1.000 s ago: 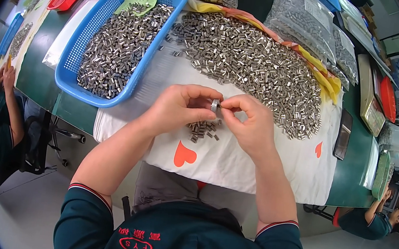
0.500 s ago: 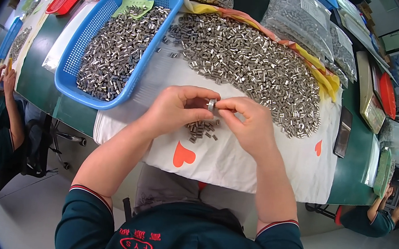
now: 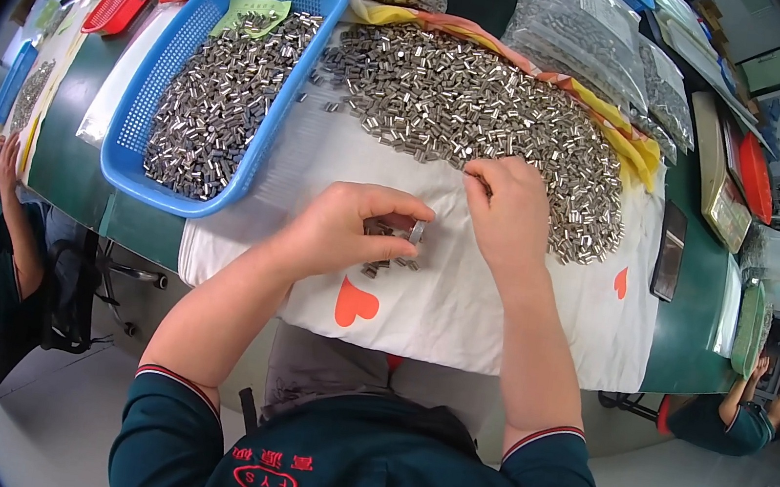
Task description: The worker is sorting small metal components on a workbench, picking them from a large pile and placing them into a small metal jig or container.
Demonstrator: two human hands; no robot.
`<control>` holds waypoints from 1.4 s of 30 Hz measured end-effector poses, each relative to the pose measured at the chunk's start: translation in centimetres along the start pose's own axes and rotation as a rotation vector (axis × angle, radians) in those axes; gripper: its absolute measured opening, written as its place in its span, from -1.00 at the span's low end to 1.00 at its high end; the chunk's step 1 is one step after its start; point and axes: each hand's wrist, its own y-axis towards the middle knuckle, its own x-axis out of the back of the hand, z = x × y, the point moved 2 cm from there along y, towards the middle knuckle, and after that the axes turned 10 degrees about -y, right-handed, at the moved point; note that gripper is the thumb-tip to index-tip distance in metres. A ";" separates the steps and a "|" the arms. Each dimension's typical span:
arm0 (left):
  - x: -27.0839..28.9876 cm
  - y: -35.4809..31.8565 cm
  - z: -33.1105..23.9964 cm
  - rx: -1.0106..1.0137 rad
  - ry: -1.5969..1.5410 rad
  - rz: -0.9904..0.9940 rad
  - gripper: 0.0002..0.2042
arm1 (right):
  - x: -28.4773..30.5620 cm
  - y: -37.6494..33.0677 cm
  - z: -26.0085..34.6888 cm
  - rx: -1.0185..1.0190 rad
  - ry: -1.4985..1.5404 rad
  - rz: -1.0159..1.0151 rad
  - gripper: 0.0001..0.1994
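Observation:
My left hand [image 3: 335, 225] pinches a small metal ring [image 3: 416, 233] between thumb and forefinger, above the white cloth [image 3: 458, 326]. Beneath those fingers lies a small group of short metal cylinders [image 3: 374, 268], partly hidden by the hand. My right hand [image 3: 511, 218] is at the near edge of a wide heap of similar metal cylinders [image 3: 488, 99]. Its thumb and forefinger are bent together; whatever is between them is hidden.
A blue perforated basket [image 3: 117, 144] full of cylinders stands left of the heap. A yellow and orange cloth [image 3: 633, 157] borders the heap's far side. Beyond are clear bags of metal parts [image 3: 575, 36]; a dark phone [image 3: 670, 251] lies right. Co-workers sit at both sides.
My right hand has left the ring and moved right and away from me to the heap's edge. My left hand keeps the ring, slightly lower.

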 end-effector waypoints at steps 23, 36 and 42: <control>-1.2 1.5 -3.2 -0.104 0.378 0.228 -0.65 | -0.4 -0.8 -0.4 0.028 -0.092 0.003 -0.92; 0.7 2.5 -1.0 0.195 -0.284 0.119 -0.66 | 2.0 -0.5 0.7 -0.195 0.678 0.201 -0.92; 1.2 2.7 0.6 0.156 -0.457 0.084 -0.63 | 1.2 -0.8 1.2 -0.199 0.826 0.312 -0.88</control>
